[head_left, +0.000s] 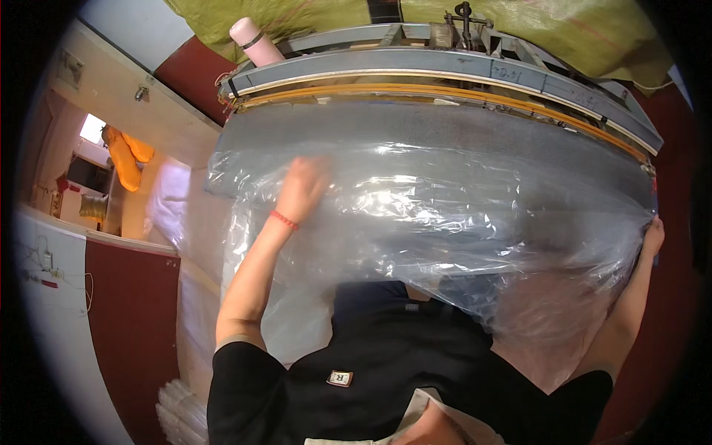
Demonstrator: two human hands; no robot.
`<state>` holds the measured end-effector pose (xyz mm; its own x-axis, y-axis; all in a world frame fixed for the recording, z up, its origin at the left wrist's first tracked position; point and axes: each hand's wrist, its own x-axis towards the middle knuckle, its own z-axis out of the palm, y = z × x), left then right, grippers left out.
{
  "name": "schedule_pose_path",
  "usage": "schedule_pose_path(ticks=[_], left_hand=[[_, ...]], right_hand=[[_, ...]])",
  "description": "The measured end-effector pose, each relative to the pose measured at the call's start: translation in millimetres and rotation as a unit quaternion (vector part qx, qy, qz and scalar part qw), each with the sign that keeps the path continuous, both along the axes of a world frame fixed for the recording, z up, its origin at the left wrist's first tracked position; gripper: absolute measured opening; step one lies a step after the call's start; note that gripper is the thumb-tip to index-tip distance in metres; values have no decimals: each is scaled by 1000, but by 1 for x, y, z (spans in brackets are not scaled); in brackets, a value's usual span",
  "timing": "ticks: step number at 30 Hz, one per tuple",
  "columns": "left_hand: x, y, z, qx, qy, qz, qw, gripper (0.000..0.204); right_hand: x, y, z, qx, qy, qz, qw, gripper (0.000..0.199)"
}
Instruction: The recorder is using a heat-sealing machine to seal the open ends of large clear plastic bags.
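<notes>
A wide sheet of clear plastic film [415, 200] lies wrinkled and shiny over a grey work surface [334, 122] and hangs down toward my body. Over the film's left part is my left hand [304, 178], smeared by motion, with a red bead bracelet on the wrist. Whether it touches the film I cannot tell. My right hand [653, 236] is at the far right end, its fingers closed on the film's edge, which gathers into folds there.
A long grey metal bar [445, 67] with orange strips spans the far side, a clamp [465, 26] above it. A pink bottle [256, 43] stands at its left end. Yellow-green woven sheeting [534, 33] lies behind. Left are an open door [141, 96] and rolled film [180, 411].
</notes>
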<state>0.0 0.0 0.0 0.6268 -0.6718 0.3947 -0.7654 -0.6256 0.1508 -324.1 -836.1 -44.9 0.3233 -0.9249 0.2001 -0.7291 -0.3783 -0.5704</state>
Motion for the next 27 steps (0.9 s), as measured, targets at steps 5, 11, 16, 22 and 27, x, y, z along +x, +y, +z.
schedule_pose_path(ticks=[5,11,16,22,27], left_hand=[[15,-17,-7,-180,33,116,976,26],[22,-20,3,-103,-60,114,986,10],[56,-15,31,-435,99,204,871,13],[141,2,-11,-508,151,295,795,15],[207,16,-39,-525,96,250,808,16]], right_hand=[[-57,-49,-6,162,-426,92,886,30],[-75,-18,54,238,-420,132,866,30],[6,29,98,187,-454,-44,870,31],[140,92,41,-287,-141,62,946,36],[195,96,18,-110,-262,25,958,29]])
